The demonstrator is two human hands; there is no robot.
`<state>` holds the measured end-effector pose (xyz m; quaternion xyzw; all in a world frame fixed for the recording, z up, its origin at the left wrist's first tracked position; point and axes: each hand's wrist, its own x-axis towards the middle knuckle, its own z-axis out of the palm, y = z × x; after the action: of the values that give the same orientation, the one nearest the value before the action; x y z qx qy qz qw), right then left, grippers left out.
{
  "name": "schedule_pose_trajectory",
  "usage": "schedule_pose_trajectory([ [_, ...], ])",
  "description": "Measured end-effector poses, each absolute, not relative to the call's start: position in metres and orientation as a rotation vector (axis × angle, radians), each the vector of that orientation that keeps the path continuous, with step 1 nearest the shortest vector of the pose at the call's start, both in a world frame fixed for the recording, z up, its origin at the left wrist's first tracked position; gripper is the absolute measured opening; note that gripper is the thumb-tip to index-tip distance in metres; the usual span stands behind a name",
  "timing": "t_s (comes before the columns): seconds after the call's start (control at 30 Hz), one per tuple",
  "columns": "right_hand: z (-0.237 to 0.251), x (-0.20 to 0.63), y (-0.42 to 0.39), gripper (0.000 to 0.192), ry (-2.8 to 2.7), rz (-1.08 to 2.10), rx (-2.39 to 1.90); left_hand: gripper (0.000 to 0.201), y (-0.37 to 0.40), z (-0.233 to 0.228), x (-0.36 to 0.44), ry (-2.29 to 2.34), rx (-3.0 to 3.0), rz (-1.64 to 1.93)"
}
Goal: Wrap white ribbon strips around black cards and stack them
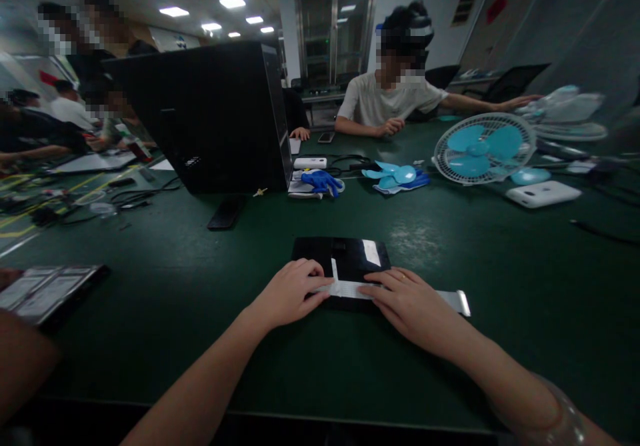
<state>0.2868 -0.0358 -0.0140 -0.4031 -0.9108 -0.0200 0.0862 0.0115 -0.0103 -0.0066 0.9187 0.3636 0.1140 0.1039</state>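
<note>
The white flat strip (447, 297) lies across the near part of the black panel (310, 249) on the desk (175, 299), directly before you, its right end jutting past the panel's edge. Your right hand (411, 303) rests there with fingers spread, tips on the strip; your left hand (293, 291) has its index and thumb tips at the strip too — whether they pinch it, you cannot tell from here. Uneven pressure could skew or crease the strip. That overhanging end might snag on your right wrist — a sideways pull there could drag strip and panel askew.
</note>
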Motion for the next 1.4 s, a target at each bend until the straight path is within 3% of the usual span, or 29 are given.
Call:
schedule_pose_trajectory([
  [0.2, -0.0141, 0.2852, -0.0346, 0.048, -2.696, -0.001, -1.202, 0.031, -0.0103, -0.0061, 0.0103, 1.073, 2.694, 0.331],
  [0.53, -0.0119, 0.2839, -0.0392, 0.044, -2.759, 0.252, -1.216, 0.038, -0.0135, -0.0023, 0.009, 1.073, 2.631, 0.333],
  [1.4, -0.0134, 0.2861, -0.0367, 0.045, -2.74, 0.255, -1.216, 0.037, -0.012, -0.0034, 0.0088, 1.062, 2.619, 0.339],
])
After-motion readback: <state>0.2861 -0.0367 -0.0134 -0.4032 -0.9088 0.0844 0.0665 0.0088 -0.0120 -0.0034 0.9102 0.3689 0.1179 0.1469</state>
